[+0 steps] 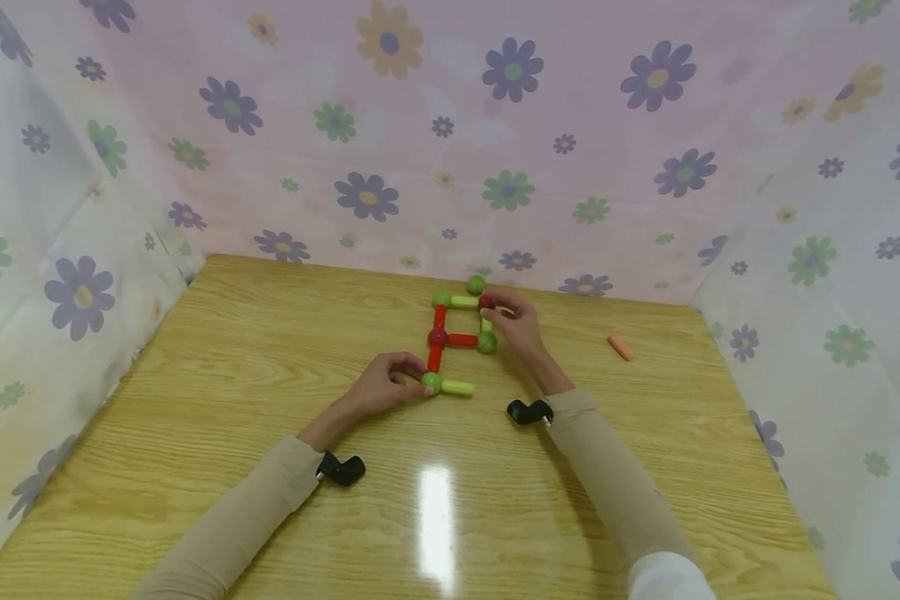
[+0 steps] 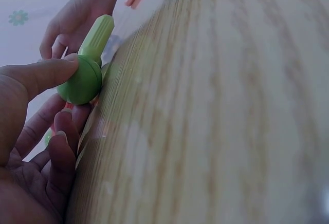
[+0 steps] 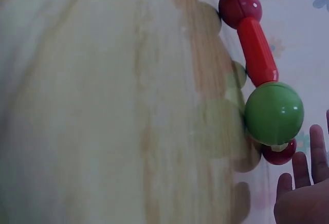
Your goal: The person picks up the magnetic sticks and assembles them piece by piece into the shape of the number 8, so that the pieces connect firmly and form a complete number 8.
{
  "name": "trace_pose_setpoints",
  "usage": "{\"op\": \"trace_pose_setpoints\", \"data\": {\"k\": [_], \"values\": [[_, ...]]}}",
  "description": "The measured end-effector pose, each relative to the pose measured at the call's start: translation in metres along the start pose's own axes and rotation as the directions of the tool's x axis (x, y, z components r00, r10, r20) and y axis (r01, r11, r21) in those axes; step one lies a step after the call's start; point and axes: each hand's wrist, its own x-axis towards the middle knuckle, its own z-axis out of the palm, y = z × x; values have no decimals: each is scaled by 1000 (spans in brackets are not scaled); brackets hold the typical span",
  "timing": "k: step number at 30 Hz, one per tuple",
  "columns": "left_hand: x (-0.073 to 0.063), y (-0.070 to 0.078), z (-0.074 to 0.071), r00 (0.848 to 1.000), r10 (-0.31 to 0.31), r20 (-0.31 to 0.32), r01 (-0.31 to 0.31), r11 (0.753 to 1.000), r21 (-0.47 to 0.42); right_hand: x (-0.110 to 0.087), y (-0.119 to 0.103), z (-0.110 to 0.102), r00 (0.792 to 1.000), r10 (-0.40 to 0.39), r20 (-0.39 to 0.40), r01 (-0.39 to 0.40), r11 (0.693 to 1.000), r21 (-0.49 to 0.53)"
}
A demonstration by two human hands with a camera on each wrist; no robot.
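On the table lies a flat frame of balls and sticks. Its square loop joins a green ball (image 1: 441,298), a dark red ball (image 1: 437,337), a second green ball (image 3: 275,112) and a red ball (image 3: 280,153) with red and yellow-green sticks. From the dark red ball a red stick (image 1: 435,359) runs toward the near green ball (image 2: 82,82), which carries a yellow-green stick (image 2: 96,38) pointing right. My left hand (image 1: 382,383) pinches this near ball, thumb on top. At the far right corner my right hand (image 1: 518,327) holds the red ball between thumb and fingers.
Another green ball (image 1: 476,285) sits just behind the loop, close to the table's back edge. An orange stick (image 1: 621,346) lies off to the right. Flowered cloth (image 1: 435,167) hangs behind and along both sides of the wooden table (image 1: 270,333).
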Motion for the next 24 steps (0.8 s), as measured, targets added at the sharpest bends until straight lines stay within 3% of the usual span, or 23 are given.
{"op": "trace_pose_setpoints", "data": {"k": [4, 10, 18, 24], "values": [[0, 0, 1, 1000, -9, 3, 9, 1000, -6, 5, 5, 1, 1000, -4, -11, 3, 999, -45], [-1, 0, 1, 1000, -14, 5, 14, 1000, -7, 11, -1, 6, 999, -48, -22, 42, 974, -222], [-1, 2, 2, 1000, -4, -2, 4, 1000, 12, 31, -9, 6, 990, -67, 126, 110, 922, -371], [-9, 20, 0, 1000, -10, 8, 10, 1000, -4, 45, -11, 6, 961, -132, 245, 221, 896, -386]]}}
